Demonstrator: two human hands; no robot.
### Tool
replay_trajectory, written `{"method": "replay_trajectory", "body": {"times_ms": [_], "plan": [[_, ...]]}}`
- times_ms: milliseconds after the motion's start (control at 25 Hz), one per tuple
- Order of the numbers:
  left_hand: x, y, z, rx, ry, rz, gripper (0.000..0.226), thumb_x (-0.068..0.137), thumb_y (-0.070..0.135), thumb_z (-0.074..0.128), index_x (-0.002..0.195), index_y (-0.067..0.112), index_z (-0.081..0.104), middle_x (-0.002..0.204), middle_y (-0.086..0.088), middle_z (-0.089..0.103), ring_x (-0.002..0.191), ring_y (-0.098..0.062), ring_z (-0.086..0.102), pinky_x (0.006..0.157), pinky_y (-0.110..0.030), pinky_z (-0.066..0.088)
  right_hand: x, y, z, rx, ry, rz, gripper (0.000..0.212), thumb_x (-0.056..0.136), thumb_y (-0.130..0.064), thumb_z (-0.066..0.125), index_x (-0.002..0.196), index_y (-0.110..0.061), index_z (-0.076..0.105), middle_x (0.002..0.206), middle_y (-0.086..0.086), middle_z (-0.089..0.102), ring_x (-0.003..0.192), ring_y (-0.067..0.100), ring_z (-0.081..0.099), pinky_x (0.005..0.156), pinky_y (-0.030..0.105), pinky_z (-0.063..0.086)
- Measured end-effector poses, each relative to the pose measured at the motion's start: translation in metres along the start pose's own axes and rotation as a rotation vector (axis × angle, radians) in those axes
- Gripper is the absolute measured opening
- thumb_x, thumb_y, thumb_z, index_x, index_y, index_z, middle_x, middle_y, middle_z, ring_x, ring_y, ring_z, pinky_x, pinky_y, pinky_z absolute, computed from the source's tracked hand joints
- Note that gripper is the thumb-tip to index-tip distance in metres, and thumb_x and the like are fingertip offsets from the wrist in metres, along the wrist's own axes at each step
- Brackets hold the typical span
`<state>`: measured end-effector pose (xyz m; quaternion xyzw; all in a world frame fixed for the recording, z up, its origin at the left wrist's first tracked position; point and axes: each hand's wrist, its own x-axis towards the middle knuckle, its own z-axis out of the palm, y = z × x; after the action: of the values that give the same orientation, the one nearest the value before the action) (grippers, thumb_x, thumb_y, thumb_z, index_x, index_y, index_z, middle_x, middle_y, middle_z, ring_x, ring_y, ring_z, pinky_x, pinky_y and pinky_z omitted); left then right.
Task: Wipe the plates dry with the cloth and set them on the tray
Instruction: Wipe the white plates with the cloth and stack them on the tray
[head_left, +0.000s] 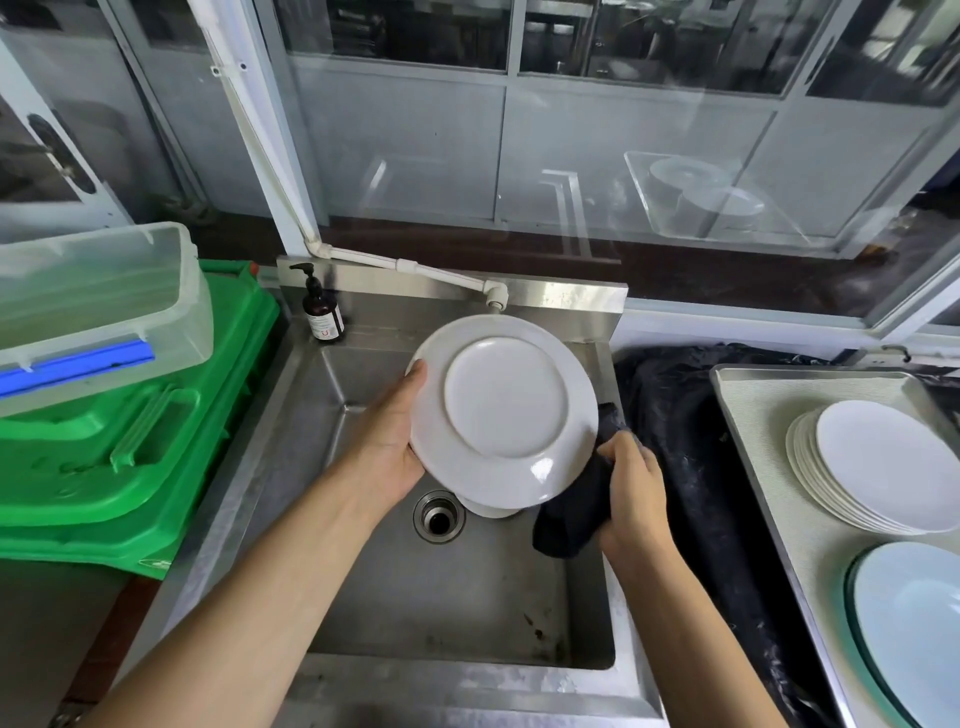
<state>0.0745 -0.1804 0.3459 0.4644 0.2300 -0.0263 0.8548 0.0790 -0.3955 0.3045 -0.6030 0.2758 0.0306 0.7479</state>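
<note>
- Head view: a white plate (503, 410) is held tilted above the sink (441, 587), its underside facing the camera.
- The left hand (395, 441) grips the plate's left rim, thumb curled over the edge; the fingers behind are hidden.
- The right hand (631, 493) clutches a dark cloth (576, 509), fingers curled round it, pressing it against the plate's lower right rim.
- Another white dish (488, 506) lies in the sink just beneath, mostly hidden.
- The tray (769, 447) stands to the right, carrying a stack of plates (878, 467).
- Risk: a damp rim held on one side only could slip from the left hand, and the plate would fall on the dish below.
- Risk: the front face, unseen, may remain wet if only the rim is wiped.
</note>
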Motion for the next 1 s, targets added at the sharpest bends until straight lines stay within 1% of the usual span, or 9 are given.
{"method": "replay_trajectory", "body": {"times_ms": [40,160,280,400,480,680,800,920,1000], "plan": [[-0.001,0.001,0.000,0.016,0.001,0.006,0.023,0.102,0.035,0.053,0.116,0.021,0.066,0.104,-0.003,0.078,0.093,-0.019,0.073,0.076,-0.033,0.057,0.001,-0.002,0.001,-0.069,0.059,-0.064,0.003,0.088,-0.012,0.053,0.090,-0.014,0.055,0.082,0.001,0.057,0.079,0.021,0.053,0.075,0.039,0.048],[-0.009,0.005,0.001,0.056,0.002,0.027,0.022,0.098,0.032,0.061,0.115,0.020,0.069,0.113,-0.006,0.076,0.103,-0.024,0.070,0.088,-0.039,0.056,-0.002,-0.013,0.003,-0.296,0.169,-0.367,0.031,0.090,-0.008,0.059,0.120,-0.015,0.063,0.110,0.002,0.071,0.101,0.019,0.066,0.096,0.039,0.053],[-0.014,0.005,0.001,0.094,-0.008,0.029,0.038,0.092,0.036,0.069,0.125,0.017,0.066,0.120,-0.008,0.073,0.112,-0.027,0.068,0.099,-0.046,0.053,0.000,-0.029,0.004,-0.325,0.158,-0.590,0.035,0.088,-0.011,0.064,0.121,-0.023,0.070,0.110,-0.009,0.074,0.103,0.007,0.068,0.096,0.030,0.053],[-0.017,0.001,0.006,0.188,-0.028,0.046,0.015,0.090,0.038,0.070,0.098,0.029,0.079,0.101,0.004,0.078,0.094,-0.013,0.074,0.082,-0.033,0.060,0.003,-0.034,0.014,-0.324,0.110,-0.650,0.030,0.093,-0.013,0.062,0.120,-0.020,0.071,0.110,-0.007,0.074,0.105,0.010,0.068,0.099,0.038,0.053],[-0.019,-0.002,0.011,0.258,-0.075,0.109,0.021,0.092,0.037,0.068,0.075,0.045,0.079,0.084,0.016,0.077,0.078,0.002,0.072,0.068,-0.018,0.058,0.004,-0.032,0.023,-0.323,0.049,-0.673,0.027,0.096,-0.010,0.061,0.121,-0.017,0.069,0.112,-0.005,0.071,0.107,0.011,0.065,0.101,0.039,0.050],[-0.018,-0.015,0.016,0.358,-0.086,0.244,0.024,0.096,0.031,0.067,0.080,0.043,0.080,0.084,0.017,0.075,0.082,0.004,0.065,0.075,-0.012,0.049,-0.015,-0.016,0.046,-0.301,-0.239,-0.908,0.032,0.099,-0.003,0.056,0.129,-0.014,0.059,0.128,-0.006,0.062,0.124,0.006,0.056,0.107,0.023,0.042],[-0.017,-0.012,0.014,0.358,-0.069,0.217,0.011,0.090,0.041,0.070,0.086,0.041,0.080,0.094,0.013,0.075,0.093,-0.004,0.063,0.086,-0.023,0.046,-0.016,-0.010,0.052,-0.324,-0.271,-0.879,0.036,0.102,-0.007,0.054,0.137,-0.014,0.056,0.135,-0.002,0.062,0.129,0.012,0.056,0.111,0.030,0.042],[-0.018,-0.010,0.012,0.383,-0.102,0.216,0.019,0.095,0.039,0.066,0.084,0.048,0.079,0.094,0.022,0.076,0.087,0.011,0.066,0.073,-0.008,0.048,-0.005,-0.012,0.049,-0.276,-0.126,-0.682,0.037,0.099,-0.010,0.061,0.134,-0.021,0.059,0.129,-0.006,0.067,0.121,0.010,0.061,0.107,0.039,0.046],[-0.017,-0.012,0.014,0.407,-0.093,0.211,0.024,0.097,0.036,0.063,0.082,0.048,0.079,0.091,0.020,0.077,0.084,0.010,0.067,0.070,-0.005,0.049,-0.009,-0.006,0.052,-0.284,-0.149,-0.719,0.038,0.098,-0.002,0.060,0.133,-0.015,0.061,0.134,-0.001,0.065,0.127,0.014,0.058,0.111,0.041,0.044]]}}
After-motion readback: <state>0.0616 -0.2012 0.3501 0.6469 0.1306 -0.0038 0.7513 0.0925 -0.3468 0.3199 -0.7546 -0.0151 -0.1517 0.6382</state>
